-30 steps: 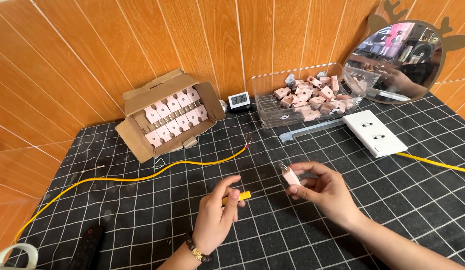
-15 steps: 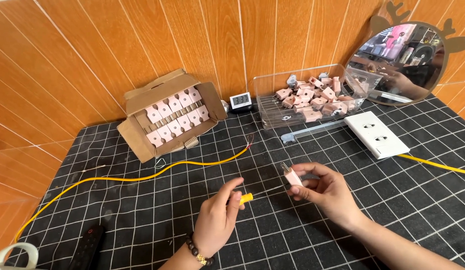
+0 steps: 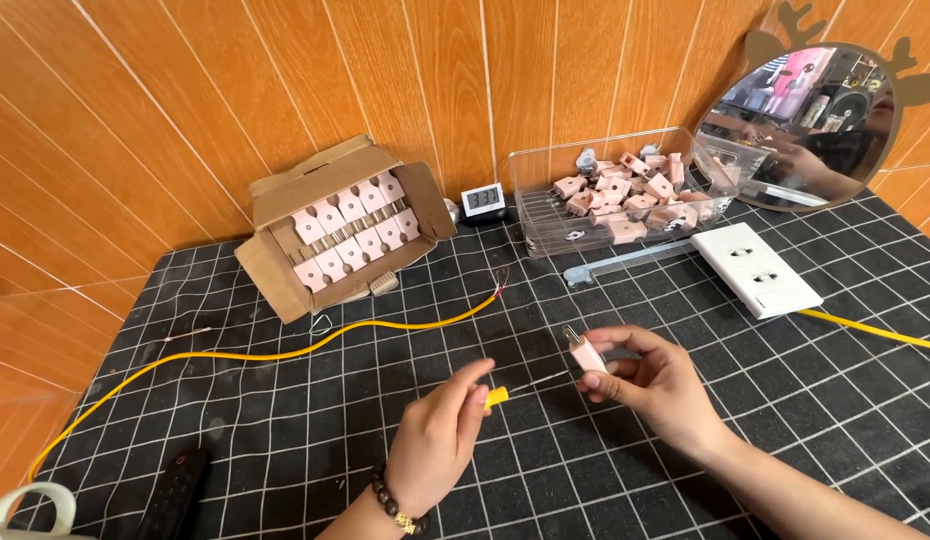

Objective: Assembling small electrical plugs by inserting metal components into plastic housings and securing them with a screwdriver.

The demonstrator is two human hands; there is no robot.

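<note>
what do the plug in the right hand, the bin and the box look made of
Plug: pink plastic, matte, with metal prongs, by their dull shine. Bin: clear hard plastic, see-through and glossy. Box: brown cardboard, flaps torn and creased.

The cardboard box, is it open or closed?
Open. The cardboard box has its flaps folded back, showing rows of pink plugs inside.

Open brown cardboard box (image 3: 335, 232) at the back left by the wooden wall, flaps spread, tilted forward, packed with rows of pink plugs. Just right of it, small black-framed digital display (image 3: 482, 200) with a pale screen, upright. Further right, clear plastic container (image 3: 625, 195) heaped with pink plugs.
</note>
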